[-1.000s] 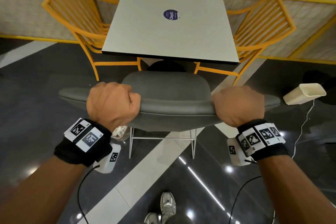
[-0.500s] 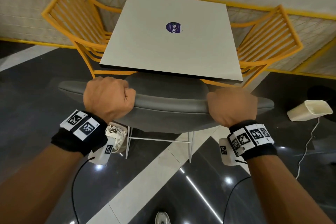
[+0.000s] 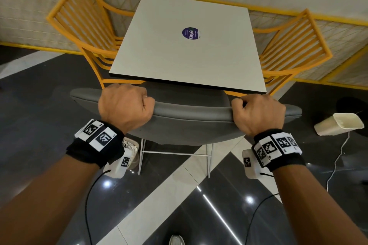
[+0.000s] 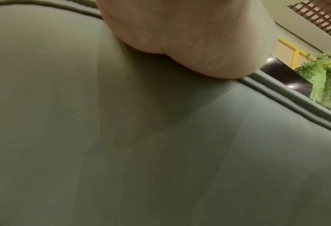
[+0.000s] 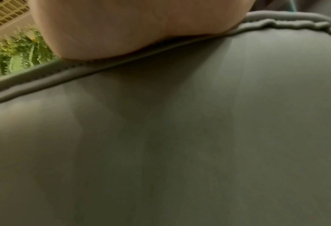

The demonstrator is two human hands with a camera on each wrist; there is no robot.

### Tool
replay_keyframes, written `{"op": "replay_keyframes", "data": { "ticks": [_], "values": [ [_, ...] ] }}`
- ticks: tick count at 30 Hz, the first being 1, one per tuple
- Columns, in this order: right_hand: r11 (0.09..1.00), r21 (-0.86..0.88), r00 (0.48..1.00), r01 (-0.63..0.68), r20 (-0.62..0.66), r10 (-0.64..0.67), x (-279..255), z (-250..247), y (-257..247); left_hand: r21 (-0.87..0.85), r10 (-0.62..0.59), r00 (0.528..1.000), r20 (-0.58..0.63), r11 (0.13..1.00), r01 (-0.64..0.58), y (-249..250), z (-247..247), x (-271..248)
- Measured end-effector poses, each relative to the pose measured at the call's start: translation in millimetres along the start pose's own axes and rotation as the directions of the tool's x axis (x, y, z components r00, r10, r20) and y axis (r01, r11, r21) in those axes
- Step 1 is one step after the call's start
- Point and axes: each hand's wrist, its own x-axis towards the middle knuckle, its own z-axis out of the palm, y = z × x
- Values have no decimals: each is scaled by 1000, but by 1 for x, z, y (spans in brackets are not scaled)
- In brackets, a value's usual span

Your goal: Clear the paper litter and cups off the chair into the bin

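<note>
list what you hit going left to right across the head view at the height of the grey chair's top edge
grey chair back's left end → left hand gripping the top edge → bare middle of the edge → right hand gripping it → chair back's right end → cream bin lying on its side on the floor

Grey chair (image 3: 191, 113), yellow slatted chairs (image 3: 79, 26), white table (image 3: 179, 55)

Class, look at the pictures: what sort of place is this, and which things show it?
Probably a café or food-court seating area: a square table with a round sticker, yellow slatted chairs either side, and a glossy tiled floor.
</note>
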Motion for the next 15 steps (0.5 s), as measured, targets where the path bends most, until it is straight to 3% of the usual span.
{"op": "replay_keyframes", "data": {
  "ticks": [10, 15],
  "values": [
    [1000, 26, 1000, 18, -18, -17, -21, -3, -6, -32, -68, 995, -76, 997, 66, -4, 4, -26],
    [955, 233, 983, 182, -77, -168, -55, -5, 2, -144, -46, 990, -132, 989, 26, 4, -7, -49]
  ]
}}
